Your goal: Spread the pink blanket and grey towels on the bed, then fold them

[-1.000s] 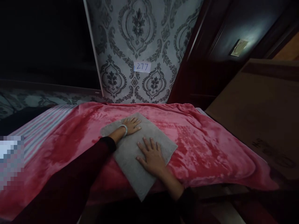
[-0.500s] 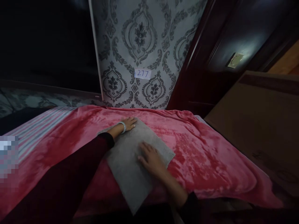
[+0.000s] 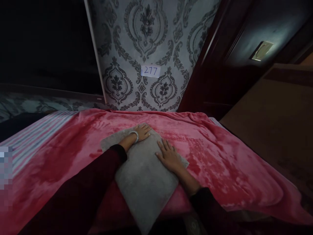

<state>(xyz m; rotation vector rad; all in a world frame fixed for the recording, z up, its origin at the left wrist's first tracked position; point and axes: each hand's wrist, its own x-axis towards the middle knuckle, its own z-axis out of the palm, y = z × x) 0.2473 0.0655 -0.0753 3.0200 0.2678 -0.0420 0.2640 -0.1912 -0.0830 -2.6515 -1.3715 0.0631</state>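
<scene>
A grey cloth (image 3: 146, 176) lies spread over a pink plush blanket (image 3: 215, 169), one corner pointing toward me and hanging near the front edge. My left hand (image 3: 143, 132) rests flat on the far part of the cloth, fingers stretched out, a pale bracelet (image 3: 135, 136) at its wrist. Nearer the cloth's right corner, my right hand (image 3: 168, 156) lies palm down with its fingers spread. Neither hand grips anything. The cloth's left side is partly hidden by my left forearm.
Striped fabric (image 3: 46, 127) shows at the left. A large dark screen (image 3: 46, 49) stands behind it. Patterned wallpaper with a paper label (image 3: 150, 70) reading 277 is at the back. On the right are a dark red door (image 3: 230, 65) and a big cardboard box (image 3: 276, 124).
My right hand has moved up and to the right across the cloth and now lies flat. My left hand appears slightly further right. The camera view has shifted a little.
</scene>
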